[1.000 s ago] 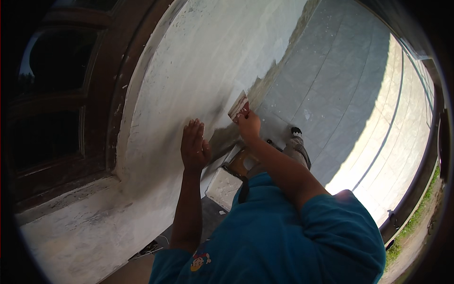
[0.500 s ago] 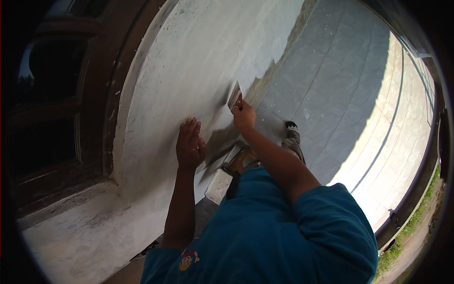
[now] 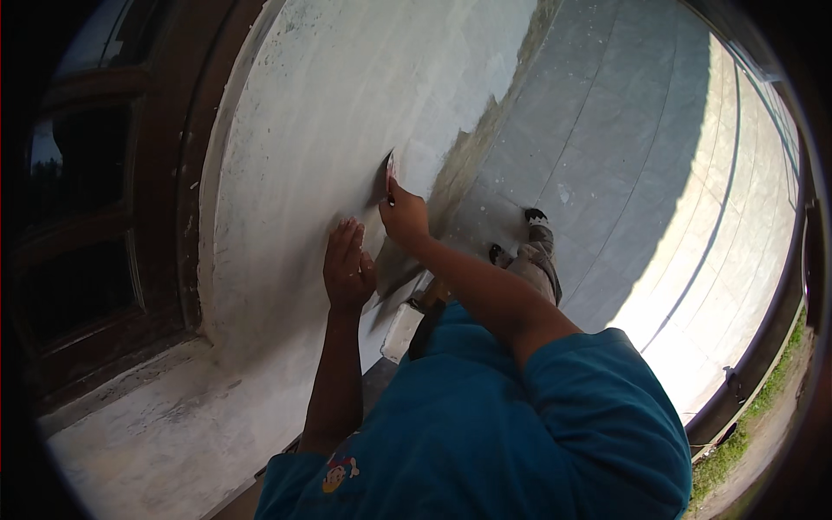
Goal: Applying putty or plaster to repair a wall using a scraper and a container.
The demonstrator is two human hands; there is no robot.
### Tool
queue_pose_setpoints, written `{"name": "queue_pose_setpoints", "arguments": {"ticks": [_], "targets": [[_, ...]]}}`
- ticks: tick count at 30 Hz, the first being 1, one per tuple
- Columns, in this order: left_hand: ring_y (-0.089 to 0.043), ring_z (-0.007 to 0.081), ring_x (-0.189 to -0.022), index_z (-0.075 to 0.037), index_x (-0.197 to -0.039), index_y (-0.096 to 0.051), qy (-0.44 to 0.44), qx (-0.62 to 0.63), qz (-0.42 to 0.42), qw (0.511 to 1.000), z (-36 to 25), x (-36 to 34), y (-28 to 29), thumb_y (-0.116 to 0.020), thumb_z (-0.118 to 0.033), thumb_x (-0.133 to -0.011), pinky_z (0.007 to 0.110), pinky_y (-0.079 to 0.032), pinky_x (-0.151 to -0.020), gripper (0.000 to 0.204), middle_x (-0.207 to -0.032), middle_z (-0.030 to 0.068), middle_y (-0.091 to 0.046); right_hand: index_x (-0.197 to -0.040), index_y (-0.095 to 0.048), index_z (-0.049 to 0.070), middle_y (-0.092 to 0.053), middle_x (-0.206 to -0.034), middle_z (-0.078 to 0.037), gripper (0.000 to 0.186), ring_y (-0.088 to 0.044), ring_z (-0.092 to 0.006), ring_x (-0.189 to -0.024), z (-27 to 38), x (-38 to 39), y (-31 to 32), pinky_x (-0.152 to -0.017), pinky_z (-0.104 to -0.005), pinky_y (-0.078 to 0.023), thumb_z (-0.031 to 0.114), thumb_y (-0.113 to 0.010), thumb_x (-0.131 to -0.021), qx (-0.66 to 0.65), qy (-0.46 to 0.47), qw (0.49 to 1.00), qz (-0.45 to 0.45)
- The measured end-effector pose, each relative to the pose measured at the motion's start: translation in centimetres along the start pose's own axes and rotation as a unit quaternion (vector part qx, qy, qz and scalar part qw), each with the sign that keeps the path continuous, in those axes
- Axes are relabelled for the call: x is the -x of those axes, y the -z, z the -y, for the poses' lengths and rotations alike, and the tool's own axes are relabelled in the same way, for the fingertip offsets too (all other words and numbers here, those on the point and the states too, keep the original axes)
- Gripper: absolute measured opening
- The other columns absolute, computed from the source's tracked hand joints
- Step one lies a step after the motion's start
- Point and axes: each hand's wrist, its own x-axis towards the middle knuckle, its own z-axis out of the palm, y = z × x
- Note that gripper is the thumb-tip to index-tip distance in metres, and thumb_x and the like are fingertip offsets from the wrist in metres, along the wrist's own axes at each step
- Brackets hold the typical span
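My left hand (image 3: 349,264) lies against the whitish plastered wall (image 3: 303,104), fingers stretched out and flecked with white. My right hand (image 3: 403,221) grips a putty knife (image 3: 390,169) with a reddish blade or handle, its thin edge at the wall just above and right of my left hand. A rough bare strip (image 3: 472,152) runs along the wall's lower part, beside freshly coated patches.
A dark wooden frame with panes (image 3: 160,147) borders the wall at left. Grey tiled floor (image 3: 607,130) extends right, partly sunlit, toward a grassy edge (image 3: 763,390). My feet (image 3: 536,217) are near the wall; a white block (image 3: 399,334) shows beside my body.
My right hand and the putty knife have moved leftward along the wall, the blade turning more edge-on. My left hand stays on the wall, shifted slightly left in view.
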Motion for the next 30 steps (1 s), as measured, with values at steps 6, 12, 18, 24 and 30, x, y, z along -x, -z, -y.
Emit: {"name": "queue_pose_setpoints", "arguments": {"ticks": [6,12,18,24,30], "targets": [[-0.048,0.0363,-0.127,0.004,-0.123,-0.058,0.016,-0.037,-0.01,0.999,1.3,1.6,0.6,-0.043,-0.008,-0.085,0.049,-0.032,-0.111,0.042,-0.13,0.0193,-0.056,-0.104,-0.065,0.005,-0.065,-0.084,-0.024,0.026,-0.062,-0.0439,-0.082,-3.1,5.2,2.8,-0.074,-0.0495,-0.05,0.019,-0.057,-0.083,-0.011,-0.022,0.995,0.1],[-0.049,0.0357,-0.126,0.005,-0.12,-0.059,0.002,-0.017,0.006,1.0,-0.2,0.5,0.1,-0.045,-0.007,-0.084,0.05,-0.033,-0.11,0.041,-0.128,0.0204,-0.057,-0.086,-0.068,0.0,-0.067,-0.079,-0.022,0.028,-0.066,-0.0394,-0.079,-11.0,-0.5,1.8,-0.074,-0.0461,-0.051,0.025,-0.058,-0.08,0.084,-0.223,0.971,-0.02],[-0.049,0.0365,-0.126,0.005,-0.121,-0.058,0.036,-0.029,-0.003,0.999,0.8,1.9,1.1,-0.046,-0.009,-0.083,0.05,-0.033,-0.111,0.042,-0.129,0.0205,-0.056,-0.082,-0.067,-0.004,-0.067,-0.074,-0.021,0.028,-0.067,-0.0353,-0.073,-1.1,2.7,-2.0,-0.071,-0.0439,-0.052,0.023,-0.058,-0.079,-0.091,-0.228,0.965,0.094],[-0.049,0.0366,-0.126,0.004,-0.122,-0.059,0.048,-0.018,-0.007,0.999,0.8,3.4,1.0,-0.046,-0.008,-0.083,0.05,-0.032,-0.111,0.043,-0.13,0.0198,-0.056,-0.087,-0.068,-0.002,-0.066,-0.076,-0.022,0.028,-0.067,-0.0354,-0.075,-4.1,3.4,1.9,-0.07,-0.0415,-0.05,0.024,-0.058,-0.081,-0.088,-0.212,0.973,0.037],[-0.049,0.0358,-0.127,0.003,-0.122,-0.059,0.053,-0.018,0.013,0.998,1.2,5.0,0.3,-0.045,-0.006,-0.083,0.049,-0.033,-0.111,0.043,-0.13,0.0188,-0.056,-0.116,-0.065,0.008,-0.067,-0.095,-0.023,0.035,-0.065,-0.0384,-0.088,-8.2,3.0,-0.7,-0.077,-0.0418,-0.05,0.019,-0.056,-0.084,0.012,-0.177,0.981,-0.085]]}}
